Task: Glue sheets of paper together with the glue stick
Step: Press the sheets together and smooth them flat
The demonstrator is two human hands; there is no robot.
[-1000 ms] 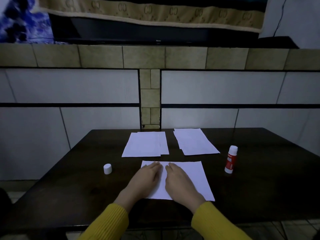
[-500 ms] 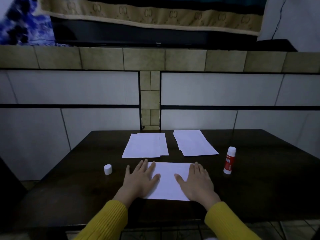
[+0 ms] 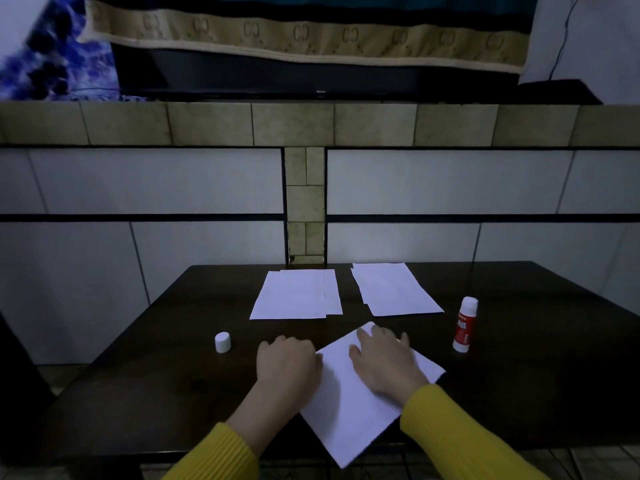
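Observation:
A white paper sheet (image 3: 346,407) lies turned diagonally on the dark table (image 3: 145,375), its near corner hanging past the front edge. My right hand (image 3: 384,362) rests flat on top of it with fingers spread. My left hand (image 3: 287,362) is at the sheet's left edge with fingers curled, and seems to grip that edge. The red and white glue stick (image 3: 465,327) stands upright and uncapped to the right of the sheet. Its white cap (image 3: 222,342) stands on the table to the left of my left hand.
Two stacks of white sheets lie further back on the table, a left stack (image 3: 294,294) and a right stack (image 3: 394,289). A tiled wall rises right behind the table.
The sheet lay square under both flat hands; now it is rotated to a diagonal. My left hand moved off its top to its left edge and curled.

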